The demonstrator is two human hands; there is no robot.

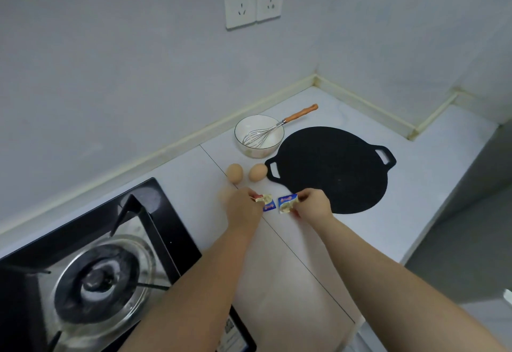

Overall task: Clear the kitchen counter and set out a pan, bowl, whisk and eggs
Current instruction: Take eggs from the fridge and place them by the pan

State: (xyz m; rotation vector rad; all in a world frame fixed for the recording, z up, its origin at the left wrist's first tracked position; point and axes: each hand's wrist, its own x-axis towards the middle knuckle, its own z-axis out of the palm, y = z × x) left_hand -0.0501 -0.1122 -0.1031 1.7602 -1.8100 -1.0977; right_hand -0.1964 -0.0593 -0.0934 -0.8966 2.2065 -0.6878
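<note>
Foil-wrapped butter portions were in both hands: the left hand (243, 204) pinched one packet (265, 202) in its fingers, the right hand (313, 204) pinched the other packet (288, 203). On the worktop (299, 257), the black pan (331, 168) lay at about two o'clock from the hands, the bowl (259, 135) with the whisk (277, 127) at twelve, two eggs (235, 173) just beyond. Setting the packets down flat, clear of the eggs, seemed wisest, lest one roll.
</note>
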